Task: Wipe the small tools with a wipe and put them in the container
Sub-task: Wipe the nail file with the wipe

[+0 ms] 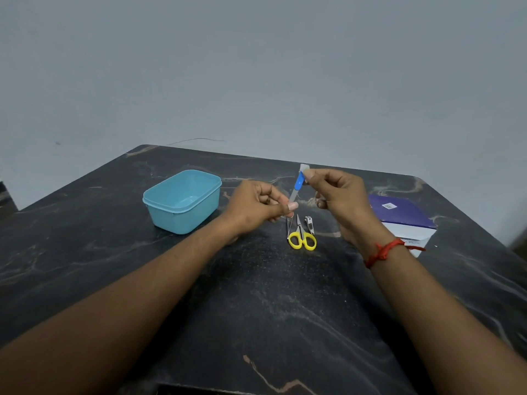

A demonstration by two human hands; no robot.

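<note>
Item 1. Slim metal nail file with a blue plastic handle: we hold it in the air above the middle of the counter, nearer the far edge, tilted with the blue end up.

Item 2. Left hand: curled, thumb and fingers pinching the file's bare metal lower end.

Item 3. Right hand: fingertips pinching a small white wipe against the top of the blue handle; a red thread is tied round its wrist.

Item 4. Light-blue rectangular plastic container: it stands open on the left half of the dark marble-patterned counter, toward the far edge. We see nothing inside it.

Item 5. Small scissors with yellow loop handles: they lie flat at mid-counter below our hands, blades closed and pointing at the far edge.

Item 6. Small silver nail clipper: just beside the scissor blades, on the side toward the right edge.

Item 7. Thin metal tool: just beside the scissors, toward the left edge; we cannot tell its kind.

Item 8. Purple-topped white box: by the right edge, partly behind our right wrist.
</note>
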